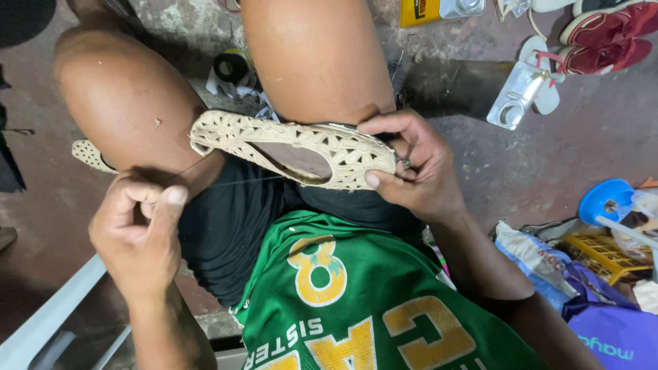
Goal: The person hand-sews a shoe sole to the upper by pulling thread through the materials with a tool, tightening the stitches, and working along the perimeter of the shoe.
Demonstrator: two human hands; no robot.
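At about 8 o'clock from the picture's middle, the left hand (140,229) is curled into a tight fist, thumb pressed against the forefinger, pinching a thin thread (240,181) that runs taut toward 2 o'clock, up to the shoe. Behind that fist, at 10 o'clock, a second cream shoe (90,155) pokes out from under the bare left knee, mostly hidden by the leg. A white plastic edge (51,315) slants across the 7 o'clock corner.

In the middle lies the cream cut-out flat shoe (288,147), resting across the lap on black shorts, its opening turned up and its toe pointing toward 9 o'clock. Just above it, at 11 o'clock between the thighs, a dark roll of tape (232,66) sits on the floor, partly blocked by the legs.

The right hand (411,168), at 3 o'clock of the shoe, grips its heel end, thumb laid on the upper edge and fingers wrapped behind; a small metal piece shows at the fingers, too small to tell what it is.

Farther right on the concrete floor (562,147), a clear bottle (517,96) lies at 2 o'clock, red sandals (603,41) at 1 o'clock, and a blue funnel (606,200), a yellow crate (603,257) and plastic bags (548,264) at 4 o'clock.
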